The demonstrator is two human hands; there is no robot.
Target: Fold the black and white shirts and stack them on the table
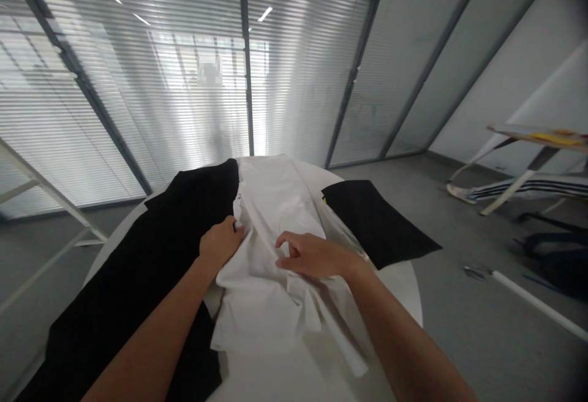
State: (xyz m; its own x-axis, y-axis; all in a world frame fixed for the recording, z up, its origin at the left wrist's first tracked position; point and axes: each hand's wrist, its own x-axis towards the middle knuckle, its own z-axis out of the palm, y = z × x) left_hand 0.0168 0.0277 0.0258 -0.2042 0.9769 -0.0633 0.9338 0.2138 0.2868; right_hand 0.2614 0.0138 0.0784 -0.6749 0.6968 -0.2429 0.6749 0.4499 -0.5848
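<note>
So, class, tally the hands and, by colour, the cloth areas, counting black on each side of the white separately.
Left hand and right hand: 2
Left black cloth and right black cloth: 2
White cloth: 1
Total: 5

I count one left hand (pixel 222 239), one right hand (pixel 316 255), one white cloth (pixel 271 200), two black cloth pieces (pixel 374 221), one round white table (pixel 411 292) and one sneaker (pixel 460 193).

Head cam looked fwd & down from the wearer's head, close above the near part of the round white tbl (pixel 408 285), facing the blind-lined glass partition (pixel 298 83) bhd it.
</note>
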